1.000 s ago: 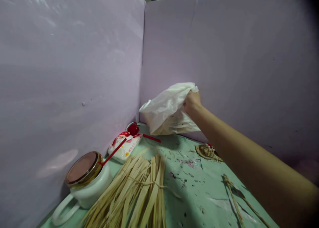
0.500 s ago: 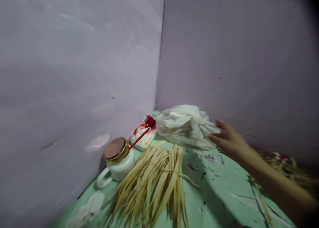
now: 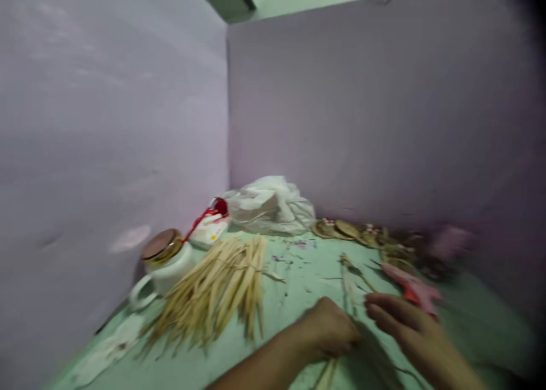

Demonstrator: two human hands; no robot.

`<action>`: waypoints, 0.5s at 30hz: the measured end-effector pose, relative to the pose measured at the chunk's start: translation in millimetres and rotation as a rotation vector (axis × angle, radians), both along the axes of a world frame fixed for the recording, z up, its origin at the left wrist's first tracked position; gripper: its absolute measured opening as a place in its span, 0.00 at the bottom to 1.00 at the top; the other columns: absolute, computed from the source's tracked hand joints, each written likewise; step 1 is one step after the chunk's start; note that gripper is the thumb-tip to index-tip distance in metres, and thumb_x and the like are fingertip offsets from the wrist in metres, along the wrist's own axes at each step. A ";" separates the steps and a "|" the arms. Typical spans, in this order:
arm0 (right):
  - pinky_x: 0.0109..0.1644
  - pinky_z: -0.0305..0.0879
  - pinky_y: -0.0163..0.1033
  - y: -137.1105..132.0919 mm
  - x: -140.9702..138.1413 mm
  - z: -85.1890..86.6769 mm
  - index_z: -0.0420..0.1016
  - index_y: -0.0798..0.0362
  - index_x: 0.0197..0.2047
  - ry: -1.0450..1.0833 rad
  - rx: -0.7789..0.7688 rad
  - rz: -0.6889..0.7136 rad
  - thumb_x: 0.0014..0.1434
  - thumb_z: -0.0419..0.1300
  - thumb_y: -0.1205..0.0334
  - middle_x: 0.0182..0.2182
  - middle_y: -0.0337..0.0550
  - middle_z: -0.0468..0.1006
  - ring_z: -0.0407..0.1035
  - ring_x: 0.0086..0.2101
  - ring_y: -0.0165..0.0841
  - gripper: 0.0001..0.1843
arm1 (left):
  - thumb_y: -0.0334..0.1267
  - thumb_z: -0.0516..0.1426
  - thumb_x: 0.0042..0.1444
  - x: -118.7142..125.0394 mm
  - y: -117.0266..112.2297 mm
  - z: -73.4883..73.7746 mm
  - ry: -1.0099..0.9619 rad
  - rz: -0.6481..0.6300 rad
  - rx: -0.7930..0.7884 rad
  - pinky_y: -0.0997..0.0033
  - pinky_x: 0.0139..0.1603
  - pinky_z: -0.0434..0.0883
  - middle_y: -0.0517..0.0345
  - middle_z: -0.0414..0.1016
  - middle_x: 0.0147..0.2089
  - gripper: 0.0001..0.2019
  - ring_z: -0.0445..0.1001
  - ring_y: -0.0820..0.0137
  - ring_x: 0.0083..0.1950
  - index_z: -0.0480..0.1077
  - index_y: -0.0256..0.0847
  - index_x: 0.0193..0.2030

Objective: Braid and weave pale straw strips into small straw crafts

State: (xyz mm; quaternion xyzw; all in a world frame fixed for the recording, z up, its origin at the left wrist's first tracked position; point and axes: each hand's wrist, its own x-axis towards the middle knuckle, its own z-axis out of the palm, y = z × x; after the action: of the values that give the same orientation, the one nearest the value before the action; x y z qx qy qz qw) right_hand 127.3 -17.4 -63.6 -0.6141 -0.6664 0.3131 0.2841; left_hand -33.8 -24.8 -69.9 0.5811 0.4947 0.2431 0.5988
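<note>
My left hand (image 3: 330, 328) is closed in a fist low in the view, around pale straw strips (image 3: 326, 376) that come out below it. More thin strips (image 3: 348, 282) lie just beyond its knuckles, tied or gathered at their far end. To its right, my right hand (image 3: 412, 330) is open with fingers stretched toward the left hand, holding nothing I can see. Just beyond the right hand lie scissors (image 3: 412, 285) with pink-red handles, slightly blurred. A large bundle of straw strips (image 3: 222, 282), tied across near its top, rests to the left of both hands.
At the left stands a white mug (image 3: 173, 270) with a brown and gold lid. Behind it are a red-and-white packet (image 3: 209, 231) and a white plastic bag (image 3: 273, 205). Woven straw pieces (image 3: 347, 229) line the back wall. The green tabletop (image 3: 294, 299) has worn patches.
My view has swung to the right and tilted up. My right hand has come back from beside the plastic bag to the front. My left hand has come into view.
</note>
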 end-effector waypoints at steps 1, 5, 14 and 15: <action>0.33 0.64 0.40 -2.6 -5.2 1.4 0.73 0.54 0.32 0.019 -0.048 -0.006 0.46 0.53 0.56 0.27 0.48 0.76 0.70 0.31 0.39 0.14 | 0.32 0.56 0.36 -0.4 0.6 0.8 -0.013 -0.021 -0.014 0.78 0.22 0.58 0.64 0.60 0.15 0.04 0.60 0.77 0.21 0.64 0.36 0.16; 0.26 0.59 0.33 -2.2 -20.1 -2.9 0.72 0.56 0.24 0.097 -0.150 -0.031 0.46 0.50 0.60 0.19 0.41 0.72 0.66 0.24 0.32 0.12 | 0.34 0.48 0.38 0.8 1.8 -1.5 -0.030 -0.007 -0.109 0.78 0.11 0.45 0.68 0.52 0.11 0.04 0.45 0.80 0.10 0.61 0.39 0.18; 0.17 0.49 0.28 -16.1 -23.6 6.8 0.68 0.56 0.16 0.260 -0.432 -0.034 0.40 0.52 0.65 0.11 0.35 0.64 0.56 0.13 0.24 0.07 | 0.38 0.48 0.34 5.4 -1.1 3.8 -0.074 0.054 -0.190 0.81 0.07 0.40 0.67 0.55 0.10 0.07 0.44 0.82 0.07 0.63 0.37 0.17; 0.17 0.50 0.28 -16.8 -23.3 7.7 0.68 0.56 0.16 0.259 -0.432 -0.030 0.39 0.52 0.65 0.11 0.35 0.64 0.56 0.13 0.24 0.07 | 0.39 0.48 0.34 5.4 -1.0 3.6 -0.075 0.050 -0.192 0.81 0.07 0.40 0.67 0.55 0.10 0.07 0.44 0.82 0.07 0.63 0.37 0.17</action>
State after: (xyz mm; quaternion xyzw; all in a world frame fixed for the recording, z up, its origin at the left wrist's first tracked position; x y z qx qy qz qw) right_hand 104.0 -34.1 -55.9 -0.6249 -0.5329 0.5203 0.2339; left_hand -28.4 -25.8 -66.3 0.4991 0.5071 0.2312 0.6636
